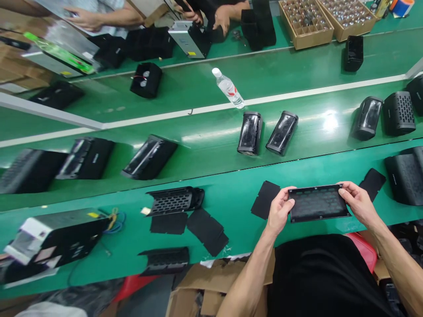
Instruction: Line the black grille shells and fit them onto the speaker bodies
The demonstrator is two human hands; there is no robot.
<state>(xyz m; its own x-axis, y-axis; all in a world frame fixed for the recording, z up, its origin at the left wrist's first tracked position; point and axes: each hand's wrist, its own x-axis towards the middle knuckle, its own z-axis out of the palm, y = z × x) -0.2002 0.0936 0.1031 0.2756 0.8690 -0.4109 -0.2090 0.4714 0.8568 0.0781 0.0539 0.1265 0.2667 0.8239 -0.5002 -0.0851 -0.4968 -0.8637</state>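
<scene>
At the lower left of the frame, we see a boxy metal device (66,235) on the green table (119,237), with blue and yellow cables at its right end. Above it, blurred dark housings (86,158) stand along the green belt (205,152).

Left of the lower centre lie a perforated grille piece (172,201) and, below it, a second curved piece (167,260); black sheets (207,231) lie between and to the right of them. At the upper centre, a clear bottle (230,90) lies above two black units (250,133) with glossy faces. At the top edge, other people's hands (222,18) are near more dark parts.

Right of centre, we hold a black panel (317,204) raised over the near side of the table. Our left hand (279,209) pinches its left end, thumb on top, beside a loose black sheet (264,199). Our right hand (358,200) is closed on its upper right corner in the same way. Another dark sheet (374,182) lies just beyond that hand, and a large dark housing (406,176) stands at the right edge.
</scene>
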